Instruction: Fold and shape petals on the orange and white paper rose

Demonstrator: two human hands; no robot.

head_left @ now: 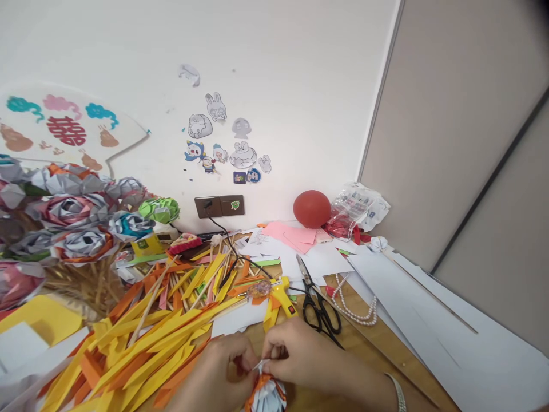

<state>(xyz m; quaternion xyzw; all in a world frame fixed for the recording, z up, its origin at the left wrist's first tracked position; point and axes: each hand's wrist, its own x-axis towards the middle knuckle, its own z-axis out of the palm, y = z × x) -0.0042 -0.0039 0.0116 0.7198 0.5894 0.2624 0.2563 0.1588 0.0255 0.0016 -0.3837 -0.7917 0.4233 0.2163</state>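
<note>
At the bottom of the view both my hands work on a small folded paper flower [266, 395] of white and orange paper. My left hand [214, 375] curls around its left side with the fingers closed on the paper. My right hand [300, 357] pinches a white paper tip at the top of the flower. A bracelet sits on my right wrist [397, 389]. Just beyond my hands lie a yellow glue gun [281, 294] and black scissors [319, 309].
A heap of yellow and orange paper strips [150, 337] covers the left of the wooden table [364, 349]. Finished paper roses [72, 223] stand at far left. White sheets [429, 320], a pearl string [355, 312], pink paper [295, 234] and a red ball [311, 208] lie behind.
</note>
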